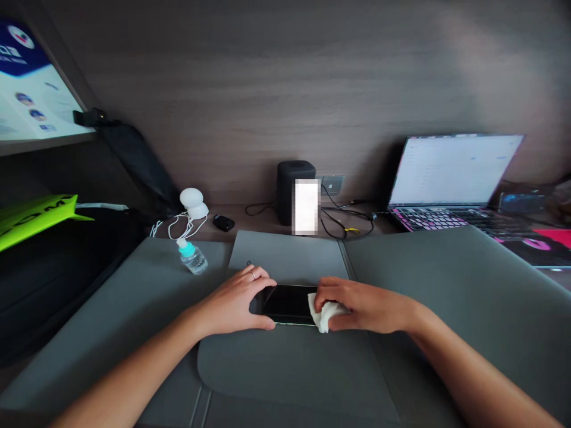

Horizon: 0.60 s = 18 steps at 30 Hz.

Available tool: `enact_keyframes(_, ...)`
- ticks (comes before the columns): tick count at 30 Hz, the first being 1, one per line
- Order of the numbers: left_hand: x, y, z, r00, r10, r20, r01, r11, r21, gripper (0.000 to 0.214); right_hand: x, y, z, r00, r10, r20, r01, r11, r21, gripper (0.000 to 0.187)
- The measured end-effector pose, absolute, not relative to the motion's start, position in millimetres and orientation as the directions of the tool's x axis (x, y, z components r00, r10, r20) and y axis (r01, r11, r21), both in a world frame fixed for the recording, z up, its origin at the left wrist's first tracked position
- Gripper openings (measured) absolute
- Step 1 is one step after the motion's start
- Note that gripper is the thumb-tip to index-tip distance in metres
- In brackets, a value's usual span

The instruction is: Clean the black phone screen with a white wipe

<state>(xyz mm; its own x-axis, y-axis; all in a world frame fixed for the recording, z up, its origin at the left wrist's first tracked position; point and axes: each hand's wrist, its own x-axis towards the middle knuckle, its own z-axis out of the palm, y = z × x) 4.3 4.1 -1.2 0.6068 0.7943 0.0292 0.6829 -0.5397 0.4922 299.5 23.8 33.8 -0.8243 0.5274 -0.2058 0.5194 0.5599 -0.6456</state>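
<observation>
A smartphone (pixel 288 302) with a dark screen lies face up, lengthwise across a grey folder-like mat (pixel 285 362). At its left end my left hand (pixel 245 300), wearing a ring, grips it by the long edges, thumb on the near side and fingers on the far side. Bunched in my right hand (pixel 352 303) is a white tissue (pixel 328 314), pressed on the right end of the screen. That end of the phone is hidden beneath the tissue and fingers.
A small clear bottle (pixel 194 258) with a turquoise collar stands left. Behind are a white round-headed device (pixel 193 202), a black key fob (pixel 223 223), a black speaker (pixel 285 193) and cables (pixel 357 215). An open laptop (pixel 455 172) stands at right, a black bag (pixel 66 279) at left.
</observation>
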Motion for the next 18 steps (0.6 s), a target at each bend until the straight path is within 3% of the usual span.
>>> enact_keyframes(11, 5.3, 3.7, -0.3, 0.574, 0.818, -0.044, 0.711, -0.47, 0.523, 0.055, 293.9, 24.8, 29.8, -0.844, 0.521, -0.129, 0.473, 0.61, -0.636, 0.017)
enact_keyframes(18, 5.5, 2.5, -1.5, 0.571, 0.821, -0.027, 0.716, -0.481, 0.506, 0.054, 290.5, 26.6, 24.6, -0.818, 0.574, -0.034, 0.499, 0.678, -0.54, 0.021)
